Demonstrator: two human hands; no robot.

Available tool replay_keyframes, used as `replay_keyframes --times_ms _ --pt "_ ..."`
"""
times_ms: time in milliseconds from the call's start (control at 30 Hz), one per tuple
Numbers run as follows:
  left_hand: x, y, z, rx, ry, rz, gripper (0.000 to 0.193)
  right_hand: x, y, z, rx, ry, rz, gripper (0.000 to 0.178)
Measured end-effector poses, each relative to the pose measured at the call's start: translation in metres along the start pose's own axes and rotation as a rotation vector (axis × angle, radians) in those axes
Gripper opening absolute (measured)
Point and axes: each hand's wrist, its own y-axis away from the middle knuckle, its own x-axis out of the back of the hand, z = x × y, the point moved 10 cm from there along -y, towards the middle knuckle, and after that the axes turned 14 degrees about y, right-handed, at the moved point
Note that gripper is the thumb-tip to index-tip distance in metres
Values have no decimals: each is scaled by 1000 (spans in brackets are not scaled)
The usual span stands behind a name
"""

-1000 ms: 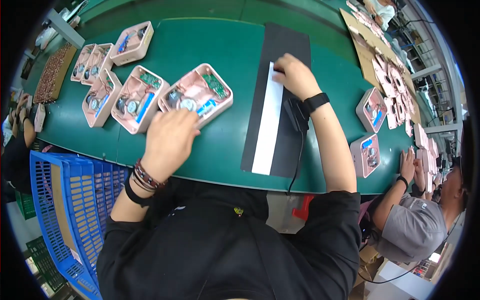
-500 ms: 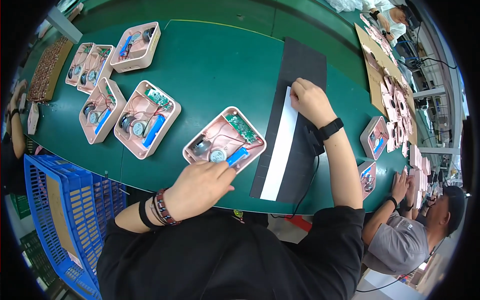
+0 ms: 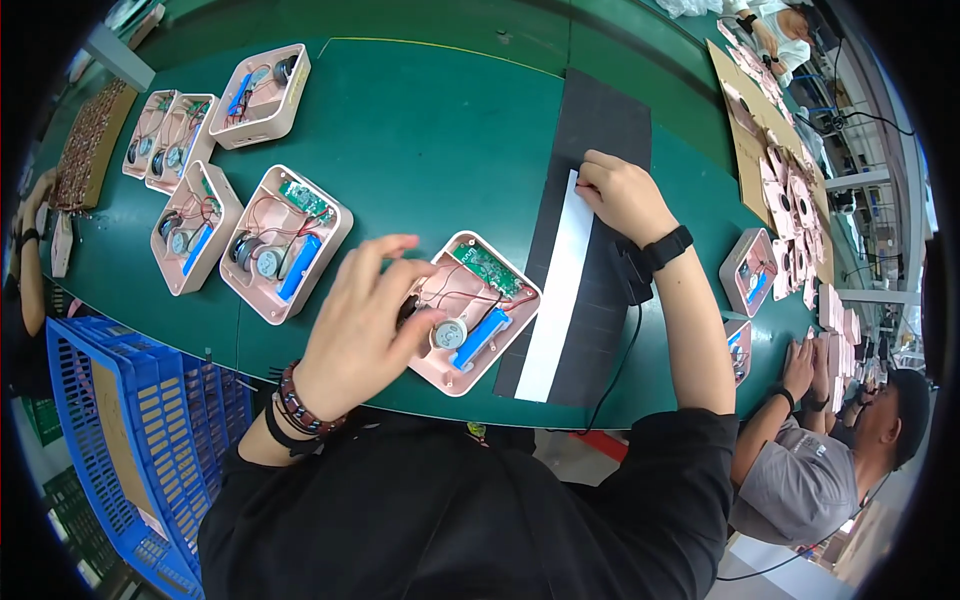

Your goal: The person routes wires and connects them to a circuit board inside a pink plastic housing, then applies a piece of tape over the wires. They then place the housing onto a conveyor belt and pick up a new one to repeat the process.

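A pink plastic housing (image 3: 455,385) lies open-side up in front of me, with a green circuit board (image 3: 487,268), a round silver motor-like part (image 3: 449,333), a blue cylindrical battery (image 3: 481,338) and thin wires inside. My left hand (image 3: 365,315) is at its left wall, fingers spread, thumb and forefinger apart over the dark round part there. To the right, a long white strip (image 3: 558,290) runs along a black mat (image 3: 600,130). My right hand (image 3: 625,200) rests at the strip's far end with fingertips pinched together; what they hold, if anything, is hidden.
Several similar filled housings (image 3: 287,245) stand at the left, two more (image 3: 749,272) at the right. A black device (image 3: 632,275) with a cable sits by my right wrist. A blue crate (image 3: 130,440) is at lower left. Co-workers (image 3: 800,470) sit along the right side.
My left hand has lifted off the housing's near edge and moved left with its fingers opened. The housing has turned and shifted slightly right and nearer me. My right hand stays by the strip's end.
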Motion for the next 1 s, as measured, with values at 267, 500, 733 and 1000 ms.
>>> replay_keyframes --times_ms 267,500,733,1000 --pt "-15 18 -33 321 202 -170 31 -42 25 65 -528 -687 -161 5" --pt "-5 6 -10 237 262 -158 27 63 37 0 -424 -588 411 14" --pt "-21 -3 33 98 575 -251 22 150 65 -170 -22 -80 506 27" --pt "-20 13 35 -88 373 -221 18 120 69 -155 -127 -439 284 27"
